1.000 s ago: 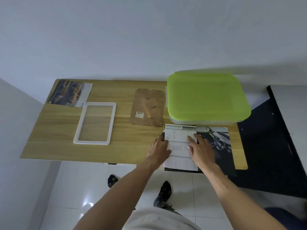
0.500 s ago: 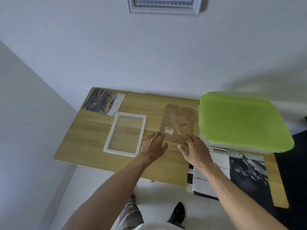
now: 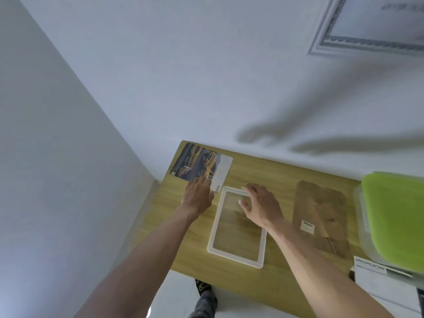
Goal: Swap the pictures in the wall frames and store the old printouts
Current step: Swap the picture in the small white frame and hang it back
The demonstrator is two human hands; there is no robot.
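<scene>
A white picture frame (image 3: 236, 252) lies flat on the wooden table (image 3: 275, 175), its glass showing the wood beneath. A car printout (image 3: 197, 165) lies at the table's far left corner. My left hand (image 3: 198, 195) is spread flat with its fingertips on the near edge of that printout. My right hand (image 3: 261, 205) hovers with fingers apart over the frame's far end. The brown frame backing (image 3: 321, 214) lies to the right of the frame. A framed picture (image 3: 371, 24) hangs on the wall at upper right.
A clear box with a green lid (image 3: 397, 216) stands at the table's right end. A sheet headed "Specification" (image 3: 378, 274) sticks out under it at the front edge. A wall closes in on the left of the table.
Both hands have left the specification sheet and travelled left across the table, past the brown backing, to the white frame and the car printout. My view has swung left and up.
</scene>
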